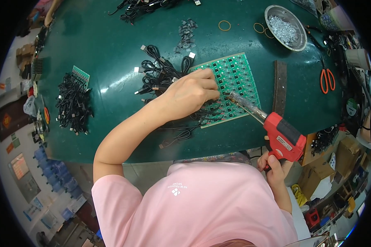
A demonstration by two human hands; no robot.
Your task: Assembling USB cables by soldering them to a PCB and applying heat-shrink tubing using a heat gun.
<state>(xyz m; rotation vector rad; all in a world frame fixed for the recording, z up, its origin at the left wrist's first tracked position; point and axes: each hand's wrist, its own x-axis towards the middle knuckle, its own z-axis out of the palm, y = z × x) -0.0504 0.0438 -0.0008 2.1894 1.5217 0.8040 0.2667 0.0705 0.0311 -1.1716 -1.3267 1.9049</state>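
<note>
My right hand (278, 166) is wrapped round the handle of a red and black soldering gun (285, 138). Its metal barrel slants up and left, with the tip over a green circuit board panel (239, 72) covered in rows of small black parts. Over the panel's left part, my left hand (193, 92) is closed with bent fingers close to the gun's tip. Whatever those fingertips pinch is hidden. Black USB cables (154, 68) lie bunched beside and under this hand, some with their ends on the panel's lower left part.
A metal bowl (303, 39) of small clear pieces stands at the far right, near rubber bands (224, 25) and orange-handled scissors (327, 80). A dark strip (280, 86) lies right of the panel. Small black parts (186, 35) are heaped behind; another cable bundle (72, 103) lies left.
</note>
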